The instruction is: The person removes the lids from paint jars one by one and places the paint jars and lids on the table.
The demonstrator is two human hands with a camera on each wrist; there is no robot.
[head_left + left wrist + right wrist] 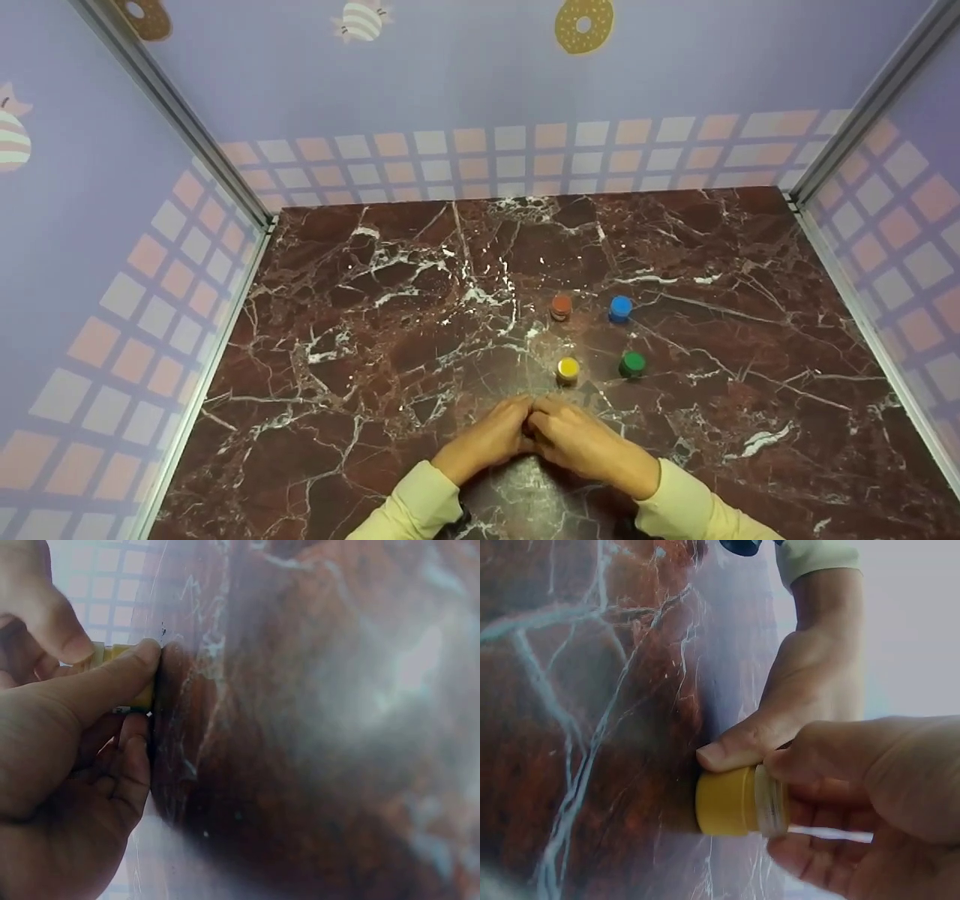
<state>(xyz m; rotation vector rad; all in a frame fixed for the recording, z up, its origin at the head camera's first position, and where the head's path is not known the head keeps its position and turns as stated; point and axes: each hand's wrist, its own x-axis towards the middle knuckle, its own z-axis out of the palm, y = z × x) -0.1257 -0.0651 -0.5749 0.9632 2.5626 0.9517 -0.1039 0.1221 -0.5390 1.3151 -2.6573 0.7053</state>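
Closest to me, both hands meet at the near edge of the marble desk [375, 315], closed around one small jar with a yellow cap [726, 801]. The left hand [487, 442] pinches the cap, thumb on its side, while the right hand [585, 442] curls round the clear body behind it. It looks light, rigid and smooth, probably a little slippery, so the cap's rim and the short body seem the sensible places to hold. Beyond the hands stand a yellow jar [568, 369] and a green jar [632, 364], then, farther back, an orange jar [561, 306] and a blue jar [620, 307], all apart.
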